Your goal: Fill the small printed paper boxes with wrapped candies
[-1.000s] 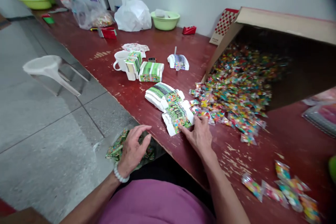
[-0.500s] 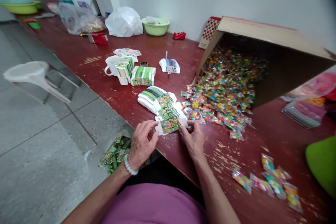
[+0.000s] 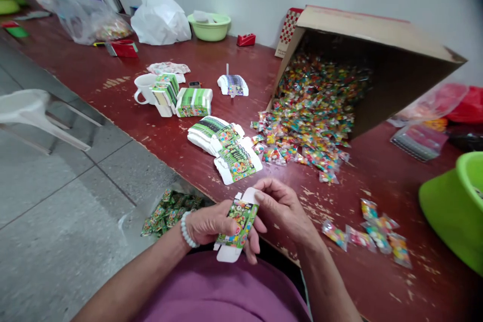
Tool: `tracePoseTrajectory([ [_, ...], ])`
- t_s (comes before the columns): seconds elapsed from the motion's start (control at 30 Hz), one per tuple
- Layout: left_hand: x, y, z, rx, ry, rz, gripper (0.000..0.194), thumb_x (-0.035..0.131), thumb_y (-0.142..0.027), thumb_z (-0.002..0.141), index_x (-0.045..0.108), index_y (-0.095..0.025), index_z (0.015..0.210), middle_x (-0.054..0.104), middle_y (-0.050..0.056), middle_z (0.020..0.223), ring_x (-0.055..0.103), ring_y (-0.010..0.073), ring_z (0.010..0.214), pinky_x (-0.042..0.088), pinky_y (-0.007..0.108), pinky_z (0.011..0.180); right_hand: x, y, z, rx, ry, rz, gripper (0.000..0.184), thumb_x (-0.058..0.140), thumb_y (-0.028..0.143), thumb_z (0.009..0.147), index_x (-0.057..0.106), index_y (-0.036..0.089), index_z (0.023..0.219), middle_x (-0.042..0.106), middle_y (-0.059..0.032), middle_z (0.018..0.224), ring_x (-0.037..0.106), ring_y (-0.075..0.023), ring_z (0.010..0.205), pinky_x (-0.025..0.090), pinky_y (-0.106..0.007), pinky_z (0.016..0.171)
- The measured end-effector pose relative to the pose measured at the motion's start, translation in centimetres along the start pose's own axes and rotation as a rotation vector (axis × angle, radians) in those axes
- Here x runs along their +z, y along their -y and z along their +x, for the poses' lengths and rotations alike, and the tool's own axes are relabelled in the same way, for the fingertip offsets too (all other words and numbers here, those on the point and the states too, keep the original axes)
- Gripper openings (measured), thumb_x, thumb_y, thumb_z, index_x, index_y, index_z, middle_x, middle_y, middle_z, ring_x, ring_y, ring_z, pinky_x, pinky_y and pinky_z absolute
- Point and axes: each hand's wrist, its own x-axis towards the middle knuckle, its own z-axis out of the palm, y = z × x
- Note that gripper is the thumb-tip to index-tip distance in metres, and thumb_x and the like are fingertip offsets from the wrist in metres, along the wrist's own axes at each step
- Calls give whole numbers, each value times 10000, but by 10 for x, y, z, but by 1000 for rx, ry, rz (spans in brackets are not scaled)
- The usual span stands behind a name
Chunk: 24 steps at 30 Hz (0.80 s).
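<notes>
Both hands hold one small flat green printed carton point(image 3: 238, 224) over my lap at the table's edge. My left hand point(image 3: 213, 222) grips its lower part with fingers wrapped under it. My right hand point(image 3: 281, 206) pinches its white top flap. Just beyond, a fanned stack of the same flat cartons point(image 3: 226, 148) lies on the red table point(image 3: 377, 171). A tipped cardboard box point(image 3: 377, 55) spills a heap of small colourful candy packets point(image 3: 305, 121) to the right of the stack. Several loose packets point(image 3: 368, 234) lie right of my right forearm.
Folded green cartons point(image 3: 194, 102) and a white mug point(image 3: 143, 88) stand behind the stack. A green basin point(image 3: 455, 206) sits at the right edge. Plastic bags point(image 3: 160, 20), a green bowl point(image 3: 209, 25) and a red tape dispenser point(image 3: 246, 39) line the back. Filled cartons point(image 3: 169, 206) lie below the table. A white chair point(image 3: 33, 113) stands left.
My left hand came up from the cartons below the table. Both hands took one flat carton off the stack and drew it back toward my lap.
</notes>
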Motion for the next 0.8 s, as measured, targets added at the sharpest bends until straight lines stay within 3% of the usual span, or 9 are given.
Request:
tracePoseTrajectory([
  [0.13, 6, 7, 2, 56, -37, -37, 726, 866, -558, 576, 701, -83, 1101, 763, 163, 897, 742, 285, 776, 566, 372, 742, 0, 2, -4, -12, -20, 16, 185, 683, 386, 886, 639, 214, 940, 668, -35, 862, 609, -147, 744, 523, -282, 679],
  [0.27, 14, 2, -1, 17, -93, -10, 732, 900, -533, 526, 711, -100, 1086, 762, 152, 929, 740, 290, 835, 556, 390, 798, 5, 8, -7, 3, -26, 74, 167, 670, 385, 894, 640, 232, 954, 655, -16, 818, 605, -136, 673, 517, -268, 615],
  [0.43, 23, -1, 2, 30, -231, 28, 488, 898, -424, 566, 735, -107, 900, 754, 103, 744, 732, 242, 641, 566, 319, 626, 8, 7, -7, -63, -51, 38, 202, 668, 397, 886, 664, 229, 997, 665, -30, 912, 611, -119, 651, 522, -252, 596],
  [0.53, 27, -3, 5, 105, -315, 125, 387, 879, -386, 611, 718, -111, 830, 738, 76, 701, 711, 205, 596, 561, 295, 610, 11, 6, -10, -81, -62, 75, 365, 658, 405, 889, 572, 285, 1223, 653, -28, 1012, 561, -78, 514, 502, -244, 505],
  [0.6, 30, -4, 8, 164, -432, 230, 317, 847, -370, 673, 701, -110, 781, 717, 58, 667, 687, 174, 569, 551, 276, 604, 12, 6, -13, -98, -99, 53, 561, 740, 358, 826, 487, 320, 1326, 647, -17, 1032, 582, -78, 521, 531, -255, 547],
  [0.67, 31, -3, 10, 197, -531, 290, 287, 813, -363, 722, 687, -111, 776, 695, 42, 646, 662, 158, 545, 537, 265, 580, 12, 3, -16, -57, -110, 27, 643, 800, 323, 764, 489, 300, 1327, 658, -3, 947, 616, -101, 541, 538, -260, 554],
  [0.8, 30, 1, 15, 188, -558, 334, 275, 781, -353, 756, 670, -105, 803, 673, 30, 662, 620, 132, 570, 491, 235, 568, 12, -7, -17, 84, -85, 14, 329, 698, 452, 843, 665, 171, 1014, 561, 53, 542, 531, -106, 417, 421, -217, 422],
])
